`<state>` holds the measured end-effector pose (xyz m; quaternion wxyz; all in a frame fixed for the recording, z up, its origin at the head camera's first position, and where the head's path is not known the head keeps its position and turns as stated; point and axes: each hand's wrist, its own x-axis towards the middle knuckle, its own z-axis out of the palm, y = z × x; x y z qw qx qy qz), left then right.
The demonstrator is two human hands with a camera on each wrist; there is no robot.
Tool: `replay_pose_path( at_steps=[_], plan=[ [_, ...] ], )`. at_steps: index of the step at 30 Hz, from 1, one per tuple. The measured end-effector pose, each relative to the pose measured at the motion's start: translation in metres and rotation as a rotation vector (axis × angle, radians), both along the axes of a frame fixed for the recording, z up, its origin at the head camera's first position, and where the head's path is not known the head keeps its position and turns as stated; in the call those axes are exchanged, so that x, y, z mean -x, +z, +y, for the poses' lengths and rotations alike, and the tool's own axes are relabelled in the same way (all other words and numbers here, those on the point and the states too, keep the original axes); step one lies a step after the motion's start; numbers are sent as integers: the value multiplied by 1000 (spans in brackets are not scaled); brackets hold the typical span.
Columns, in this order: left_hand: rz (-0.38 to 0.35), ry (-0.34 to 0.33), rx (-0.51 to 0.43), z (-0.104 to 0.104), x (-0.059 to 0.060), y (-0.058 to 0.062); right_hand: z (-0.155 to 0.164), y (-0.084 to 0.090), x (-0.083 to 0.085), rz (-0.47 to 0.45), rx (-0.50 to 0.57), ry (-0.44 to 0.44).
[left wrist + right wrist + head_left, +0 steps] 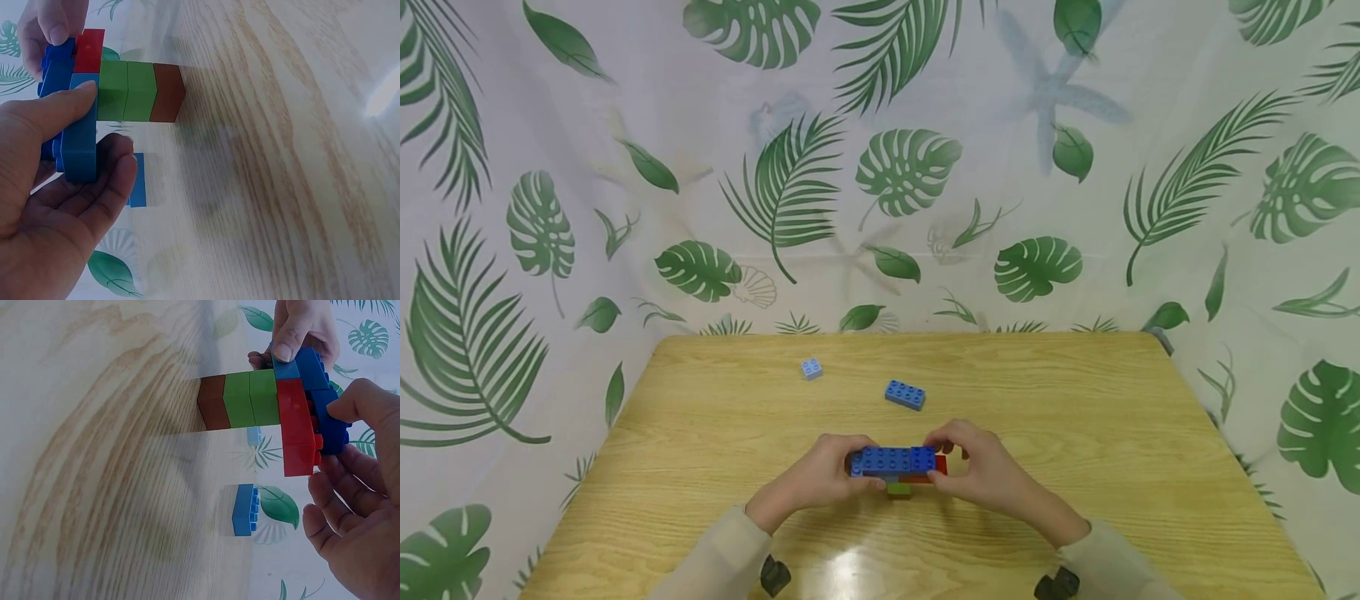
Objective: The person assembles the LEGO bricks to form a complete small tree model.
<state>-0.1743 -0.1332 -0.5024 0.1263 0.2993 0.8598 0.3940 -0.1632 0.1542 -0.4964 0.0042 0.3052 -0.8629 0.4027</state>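
A toy-brick stack stands on the table: a brown brick at the bottom, green bricks above, then a mid-blue brick and a red brick side by side. On top lie a long blue brick and a darker, shorter blue brick. My left hand grips the left end of the upper layers, its thumb along the mid-blue brick's near side. At the other end, my right hand pinches the dark blue brick between thumb and fingers, above the red one.
Behind the stack lie a loose blue brick and, farther left, a small light blue brick. The wooden table meets a leaf-print curtain at its back edge.
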Motion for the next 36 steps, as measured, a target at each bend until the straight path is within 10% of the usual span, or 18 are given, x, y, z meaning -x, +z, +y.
replay_pose_path(
  at_steps=[36],
  plan=[
    [-41, 25, -31, 1, -2, -2, -3, -11, 4, -135, 122, 47]
  ],
)
